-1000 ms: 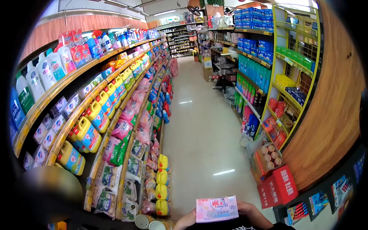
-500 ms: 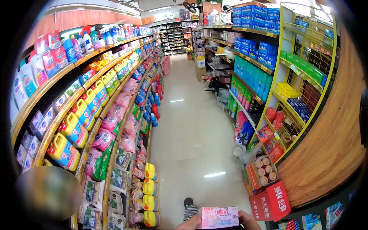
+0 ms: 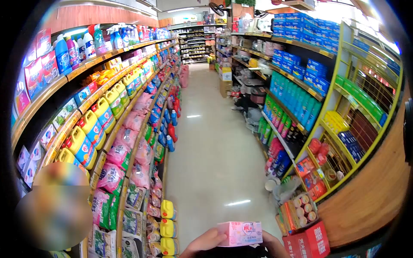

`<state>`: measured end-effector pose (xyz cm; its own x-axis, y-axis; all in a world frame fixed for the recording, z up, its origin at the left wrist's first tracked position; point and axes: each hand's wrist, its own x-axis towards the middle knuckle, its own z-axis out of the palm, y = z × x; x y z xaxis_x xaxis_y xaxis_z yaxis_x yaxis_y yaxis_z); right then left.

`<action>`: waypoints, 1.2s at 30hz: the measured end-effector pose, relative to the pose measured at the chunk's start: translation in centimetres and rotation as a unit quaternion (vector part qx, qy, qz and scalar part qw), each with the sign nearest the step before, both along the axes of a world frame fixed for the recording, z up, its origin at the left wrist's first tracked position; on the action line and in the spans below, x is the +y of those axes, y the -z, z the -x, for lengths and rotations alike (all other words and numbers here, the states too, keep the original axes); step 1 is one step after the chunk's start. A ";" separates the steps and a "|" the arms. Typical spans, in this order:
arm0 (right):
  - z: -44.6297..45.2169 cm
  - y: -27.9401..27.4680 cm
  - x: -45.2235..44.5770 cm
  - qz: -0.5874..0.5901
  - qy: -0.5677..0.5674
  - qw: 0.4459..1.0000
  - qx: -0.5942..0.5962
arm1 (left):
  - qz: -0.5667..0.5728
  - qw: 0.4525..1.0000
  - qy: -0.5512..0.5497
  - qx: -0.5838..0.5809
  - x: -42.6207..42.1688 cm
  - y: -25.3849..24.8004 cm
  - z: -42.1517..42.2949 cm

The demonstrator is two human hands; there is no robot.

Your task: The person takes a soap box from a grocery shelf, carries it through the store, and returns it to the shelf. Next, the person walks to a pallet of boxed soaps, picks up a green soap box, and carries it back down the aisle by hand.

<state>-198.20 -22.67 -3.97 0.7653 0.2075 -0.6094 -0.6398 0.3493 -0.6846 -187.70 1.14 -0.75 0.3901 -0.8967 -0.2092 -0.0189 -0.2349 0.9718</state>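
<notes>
A pink and white box (image 3: 243, 234) with printed lettering is held low in front of me, at the bottom of the view. My left hand (image 3: 208, 240) grips its left end, the thumb resting on the side. At the right end is my right hand (image 3: 272, 243), closed around the box, with its fingertips hidden behind it.
Shelves on the left carry yellow jugs (image 3: 82, 147), pink bags (image 3: 112, 176) and bottles (image 3: 63, 55). To the right stand a yellow wire rack (image 3: 340, 101), blue boxes (image 3: 316, 73) and a red carton (image 3: 306, 243) on the floor. A tiled aisle (image 3: 206, 142) runs ahead between them.
The view has moved forward along the aisle, and the shelf goods have shifted in the frame. A foot seen half a second ago is out of view. Both hands still hold the box.
</notes>
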 end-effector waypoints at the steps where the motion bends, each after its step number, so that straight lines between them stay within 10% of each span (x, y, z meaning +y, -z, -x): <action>1: -1.5 0.1 0.2 0.003 -0.005 1.000 -0.009 | -0.002 1.000 -0.008 -0.005 0.5 0.2 -1.3; 7: -8.4 -1.4 1.2 -0.026 -0.026 0.999 0.025 | 0.062 0.989 -0.133 -0.018 3.7 7.0 -6.8; 8: -9.7 -0.2 0.8 -0.047 -0.049 0.998 0.012 | 0.060 0.923 -0.223 0.308 3.5 6.9 -7.4; 19: -26.6 4.9 -4.6 -0.405 -0.237 0.879 -0.083 | 0.050 0.942 -0.281 0.177 0.2 7.3 -16.7; 23: -34.0 -1.2 -9.0 -0.091 -0.235 0.968 0.010 | 0.101 0.951 -0.288 0.056 -3.8 7.2 -22.2; 29: -43.0 4.1 -16.9 -0.095 -0.274 0.951 -0.108 | 0.146 0.961 -0.226 0.054 -10.0 8.3 -32.2; 36: -45.3 -7.6 -18.7 -0.040 -0.143 0.989 -0.028 | 0.044 0.981 -0.184 0.049 -15.0 8.7 -40.3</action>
